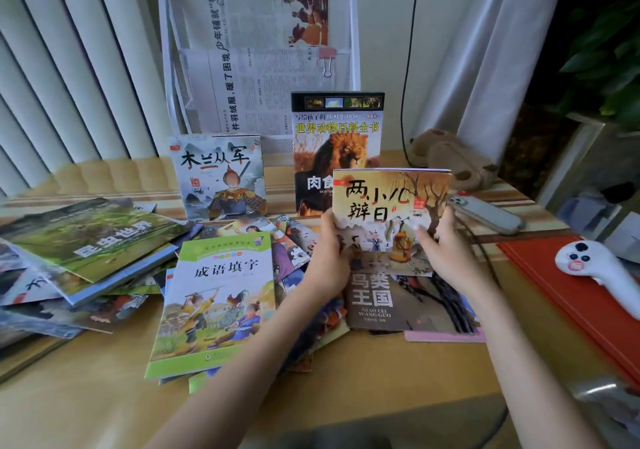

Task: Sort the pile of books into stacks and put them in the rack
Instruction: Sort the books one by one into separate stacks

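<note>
A thin picture book (388, 206) is held upright above the pile (242, 275) on the desk (104, 407), the left hand (329, 258) gripping its lower left edge and the right hand (446, 251) its lower right, fingers (424, 230) of both clamped on the cover. Behind it, a lion book (332, 144) and a warrior book (218, 175) stand upright before the white rack (353, 33) holding newspapers (249, 50). To the right lie a phone (485, 216), a red folder (571, 296) and a white controller (595, 268).
</note>
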The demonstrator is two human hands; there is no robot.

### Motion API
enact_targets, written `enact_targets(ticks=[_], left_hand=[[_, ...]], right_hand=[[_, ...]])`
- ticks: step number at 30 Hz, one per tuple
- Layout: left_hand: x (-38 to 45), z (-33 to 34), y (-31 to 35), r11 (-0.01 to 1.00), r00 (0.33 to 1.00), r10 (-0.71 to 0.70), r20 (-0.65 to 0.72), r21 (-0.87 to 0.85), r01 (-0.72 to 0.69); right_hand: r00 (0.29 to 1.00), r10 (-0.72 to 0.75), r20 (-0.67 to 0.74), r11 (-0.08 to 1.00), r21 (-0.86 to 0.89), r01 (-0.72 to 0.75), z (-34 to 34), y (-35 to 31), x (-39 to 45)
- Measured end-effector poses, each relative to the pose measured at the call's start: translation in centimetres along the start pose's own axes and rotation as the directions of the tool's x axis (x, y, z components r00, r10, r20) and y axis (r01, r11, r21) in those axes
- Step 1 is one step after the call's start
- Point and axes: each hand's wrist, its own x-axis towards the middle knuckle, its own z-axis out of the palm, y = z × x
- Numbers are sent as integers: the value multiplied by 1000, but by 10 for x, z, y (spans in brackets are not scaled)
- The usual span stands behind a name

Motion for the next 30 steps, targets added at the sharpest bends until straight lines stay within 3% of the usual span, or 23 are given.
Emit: enact_targets(ticks=[2,4,6,10,14,18,19,22,23,30], left_hand=[[1,-6,-1,999,998,45,-55,27,-43],[10,-26,0,996,985,81,-149,53,-74],[23,-58,-4,990,962,102,-252,121,-73],[46,-139,-38,963,899,67,-433,265,55],[61,-194,-75,945,843,4,-538,278,173],[70,-214,-119,908,822,-95,-561,290,302],[69,-214,-133,851,834,-122,-537,375,367],[64,-211,-156,559,882,-255,-396,685,468],[63,-210,-157,528,884,-275,-377,710,467],[61,-211,-156,599,890,-189,-415,670,440]], right_hand=[[995,-29,-98,998,-61,23,4,-4,2],[965,-127,-227,983,-156,92,13,-25,8],[928,-254,-271,953,-233,193,31,-54,21],[904,-397,-160,862,-404,308,90,-105,63],[895,-434,-104,863,-333,380,157,-139,100],[926,-373,-50,863,-385,327,211,-138,122],[937,-346,-46,858,-421,296,219,-134,124],[958,-274,-78,849,-487,203,237,-120,126],[958,-271,-94,846,-499,190,240,-116,126],[946,-299,-127,823,-537,188,250,-106,128]])
